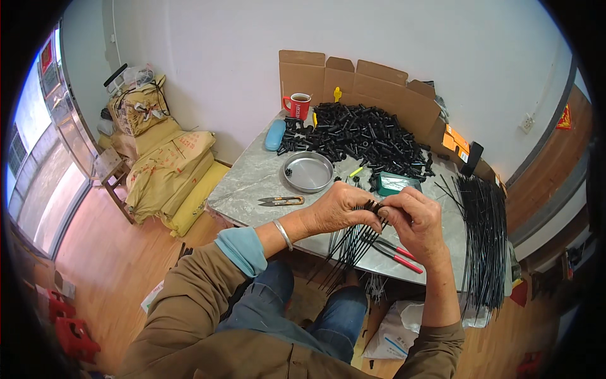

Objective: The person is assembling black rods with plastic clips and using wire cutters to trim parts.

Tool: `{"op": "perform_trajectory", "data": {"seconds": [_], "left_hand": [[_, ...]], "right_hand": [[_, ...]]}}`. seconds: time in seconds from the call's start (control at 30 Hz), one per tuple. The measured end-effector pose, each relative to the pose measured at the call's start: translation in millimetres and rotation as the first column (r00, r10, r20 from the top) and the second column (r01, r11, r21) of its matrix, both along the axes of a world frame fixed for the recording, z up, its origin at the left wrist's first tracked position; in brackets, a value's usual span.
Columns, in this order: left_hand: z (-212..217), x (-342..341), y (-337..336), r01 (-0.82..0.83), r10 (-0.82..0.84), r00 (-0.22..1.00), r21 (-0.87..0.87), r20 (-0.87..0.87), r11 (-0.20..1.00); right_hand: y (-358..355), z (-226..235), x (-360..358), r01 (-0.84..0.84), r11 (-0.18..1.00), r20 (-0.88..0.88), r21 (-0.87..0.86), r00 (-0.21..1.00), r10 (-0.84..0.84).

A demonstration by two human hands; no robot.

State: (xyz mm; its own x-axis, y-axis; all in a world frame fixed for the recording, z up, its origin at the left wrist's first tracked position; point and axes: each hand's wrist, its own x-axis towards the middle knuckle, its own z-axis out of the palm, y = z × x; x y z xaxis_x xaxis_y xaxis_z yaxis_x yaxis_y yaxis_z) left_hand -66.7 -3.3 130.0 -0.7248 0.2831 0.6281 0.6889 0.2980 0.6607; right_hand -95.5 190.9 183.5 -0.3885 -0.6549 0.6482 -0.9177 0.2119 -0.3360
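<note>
Over the table's front edge, my left hand [341, 207] is closed around a bundle of thin black cable ties [351, 247], whose long tails hang down toward my lap. My right hand [418, 221] meets it at the upper end of the bundle, thumb and fingers pinched together. What the right fingertips hold is small, dark and partly hidden. Under my hands lie pliers with red handles [404, 258]. Thread snips [281, 201] rest to the left, beside a round metal pan [310, 174] with a small black piece at its left side.
A large heap of black plastic parts [369, 136] covers the back of the table, against a cardboard screen [385, 79]. A red mug [299, 108], a blue case [275, 136] and a green box [398, 183] stand around it. More cable ties [486, 240] overhang the right edge.
</note>
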Motion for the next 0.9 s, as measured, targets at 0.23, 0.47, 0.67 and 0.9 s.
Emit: {"op": "perform_trajectory", "data": {"seconds": [0.23, 0.47, 0.67, 0.9], "left_hand": [[1.4, -4.8, -9.3, -0.01, 0.006, 0.999, -0.076, -0.052, 0.997], [3.7, 0.0, -9.9, 0.027, -0.029, 1.0, -0.091, -0.013, 0.995], [-3.0, -6.0, -9.8, 0.083, -0.085, 0.996, -0.092, -0.014, 0.992], [-5.3, -13.4, -5.2, 0.043, -0.042, 0.999, -0.12, 0.013, 0.992]], "right_hand": [[-7.1, 1.7, 0.7, 0.002, 1.0, -0.009, -0.01, 1.0, -0.002], [-11.1, -1.3, 2.1, -0.001, 1.0, 0.004, -0.024, 1.0, 0.001], [-7.7, 9.4, -1.2, -0.032, 0.997, 0.001, 0.068, 0.999, 0.032], [-17.7, 6.1, -4.6, -0.022, 1.0, -0.019, -0.003, 1.0, 0.022]]}}
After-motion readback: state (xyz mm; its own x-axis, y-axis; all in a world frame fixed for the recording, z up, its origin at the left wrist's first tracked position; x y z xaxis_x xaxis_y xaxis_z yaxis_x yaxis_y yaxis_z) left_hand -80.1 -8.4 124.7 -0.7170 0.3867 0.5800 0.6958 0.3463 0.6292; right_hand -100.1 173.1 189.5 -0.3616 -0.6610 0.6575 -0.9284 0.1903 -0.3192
